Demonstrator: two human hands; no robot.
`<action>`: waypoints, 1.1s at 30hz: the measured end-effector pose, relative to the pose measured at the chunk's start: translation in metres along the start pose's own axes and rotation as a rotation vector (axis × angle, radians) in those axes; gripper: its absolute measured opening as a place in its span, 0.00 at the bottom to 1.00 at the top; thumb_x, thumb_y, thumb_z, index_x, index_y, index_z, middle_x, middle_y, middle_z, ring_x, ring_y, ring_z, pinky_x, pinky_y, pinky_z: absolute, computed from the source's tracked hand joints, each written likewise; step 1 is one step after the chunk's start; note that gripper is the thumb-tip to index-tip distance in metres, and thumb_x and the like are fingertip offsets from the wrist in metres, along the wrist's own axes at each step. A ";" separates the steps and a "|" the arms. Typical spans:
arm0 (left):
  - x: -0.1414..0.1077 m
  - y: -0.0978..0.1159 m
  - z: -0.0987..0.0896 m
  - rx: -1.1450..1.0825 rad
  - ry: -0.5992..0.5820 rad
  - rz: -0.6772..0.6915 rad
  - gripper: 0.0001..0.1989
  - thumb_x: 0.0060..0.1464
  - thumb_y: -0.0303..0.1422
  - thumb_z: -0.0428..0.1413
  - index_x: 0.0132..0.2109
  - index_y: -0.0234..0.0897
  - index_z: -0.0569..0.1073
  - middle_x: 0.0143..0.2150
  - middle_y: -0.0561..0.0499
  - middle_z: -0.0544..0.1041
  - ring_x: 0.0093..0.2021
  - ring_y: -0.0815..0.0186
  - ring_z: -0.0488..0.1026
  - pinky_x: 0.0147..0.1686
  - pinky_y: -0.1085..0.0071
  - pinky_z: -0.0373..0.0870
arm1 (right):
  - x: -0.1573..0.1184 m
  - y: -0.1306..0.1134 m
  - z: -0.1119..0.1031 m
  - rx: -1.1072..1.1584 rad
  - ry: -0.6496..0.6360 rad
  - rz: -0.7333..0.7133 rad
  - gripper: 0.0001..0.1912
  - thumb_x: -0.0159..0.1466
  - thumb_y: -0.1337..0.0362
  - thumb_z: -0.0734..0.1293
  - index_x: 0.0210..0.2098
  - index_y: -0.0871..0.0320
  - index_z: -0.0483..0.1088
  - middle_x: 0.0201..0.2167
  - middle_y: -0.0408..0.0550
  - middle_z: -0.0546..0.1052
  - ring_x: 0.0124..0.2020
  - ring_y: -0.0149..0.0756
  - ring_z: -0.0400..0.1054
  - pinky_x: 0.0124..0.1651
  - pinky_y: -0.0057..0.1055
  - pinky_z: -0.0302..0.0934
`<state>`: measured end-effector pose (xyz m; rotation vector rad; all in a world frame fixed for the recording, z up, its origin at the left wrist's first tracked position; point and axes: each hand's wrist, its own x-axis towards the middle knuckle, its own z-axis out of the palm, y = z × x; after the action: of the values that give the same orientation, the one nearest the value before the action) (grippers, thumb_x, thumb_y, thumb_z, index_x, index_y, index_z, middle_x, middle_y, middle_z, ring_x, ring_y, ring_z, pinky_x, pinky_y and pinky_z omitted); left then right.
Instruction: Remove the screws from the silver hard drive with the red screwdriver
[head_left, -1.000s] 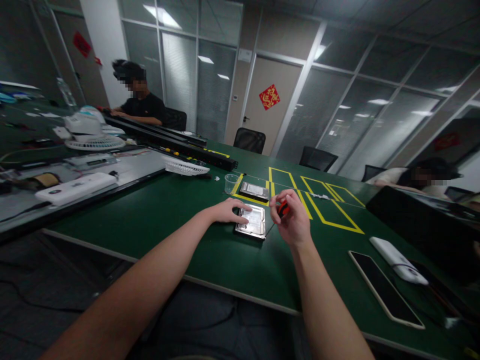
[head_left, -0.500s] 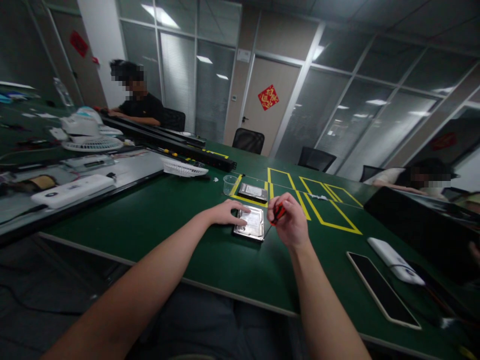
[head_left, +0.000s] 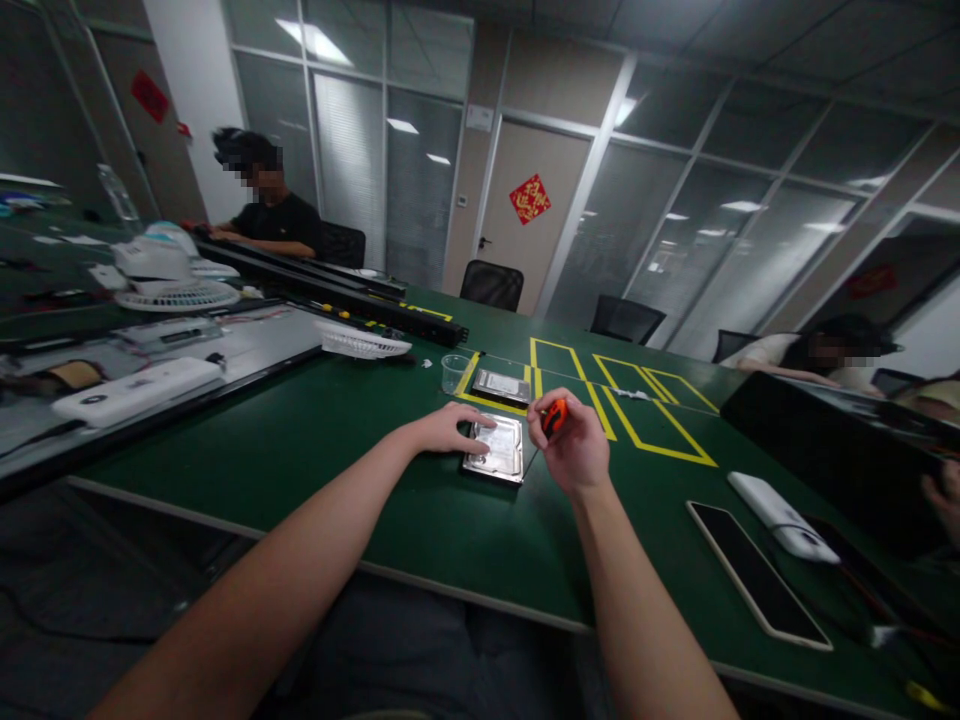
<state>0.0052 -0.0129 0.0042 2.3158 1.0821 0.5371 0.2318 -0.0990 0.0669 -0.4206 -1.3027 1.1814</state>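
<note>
A silver hard drive (head_left: 504, 452) lies on the green table in front of me. My left hand (head_left: 448, 430) rests on its left side, thumb and fingers spread over the top face. An orange and black screwdriver (head_left: 554, 418) is gripped in my right hand (head_left: 574, 440), just right of the drive. Its thin shaft points down and left toward the drive's right edge; whether the tip touches is too small to tell. Behind, a second hard drive (head_left: 501, 386) lies within a yellow tape outline. A clear plastic cup (head_left: 454, 374) stands left of that drive.
At the left are a flat panel with a white power strip (head_left: 139, 390), fan parts (head_left: 172, 280) and long black bars (head_left: 337, 295). On the right lie a phone (head_left: 757, 572), a white device (head_left: 784, 515) and a black case (head_left: 817, 450). People sit at both sides.
The view has shifted slightly. My right hand has turned a little around the screwdriver, showing more of its orange handle. My left hand still rests on the drive.
</note>
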 end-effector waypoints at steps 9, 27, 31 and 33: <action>0.001 -0.001 0.001 0.000 0.014 0.017 0.34 0.50 0.54 0.64 0.63 0.52 0.73 0.67 0.47 0.66 0.68 0.48 0.59 0.67 0.57 0.53 | 0.000 0.004 -0.002 0.022 0.017 -0.041 0.07 0.65 0.61 0.65 0.32 0.55 0.64 0.28 0.43 0.75 0.16 0.26 0.61 0.20 0.24 0.50; 0.000 0.001 -0.001 0.001 0.008 0.006 0.35 0.50 0.55 0.64 0.63 0.52 0.73 0.67 0.47 0.66 0.68 0.49 0.59 0.67 0.57 0.53 | -0.002 0.001 0.002 -0.054 0.033 -0.038 0.10 0.65 0.60 0.67 0.30 0.55 0.63 0.28 0.43 0.75 0.19 0.28 0.62 0.21 0.26 0.53; 0.000 0.002 -0.002 0.006 -0.005 -0.007 0.35 0.51 0.55 0.64 0.63 0.52 0.72 0.68 0.47 0.65 0.69 0.49 0.58 0.67 0.56 0.53 | -0.001 0.000 0.001 -0.036 0.030 -0.019 0.09 0.65 0.60 0.66 0.32 0.54 0.61 0.27 0.41 0.76 0.15 0.26 0.56 0.19 0.25 0.45; -0.001 0.002 -0.002 0.007 -0.007 -0.009 0.35 0.51 0.55 0.64 0.63 0.52 0.72 0.68 0.47 0.65 0.69 0.48 0.58 0.67 0.56 0.53 | 0.001 -0.002 0.001 -0.016 0.017 -0.015 0.09 0.67 0.57 0.63 0.32 0.54 0.63 0.27 0.43 0.76 0.14 0.26 0.55 0.19 0.25 0.44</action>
<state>0.0050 -0.0139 0.0076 2.3155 1.0922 0.5217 0.2316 -0.0994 0.0688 -0.4308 -1.2995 1.1535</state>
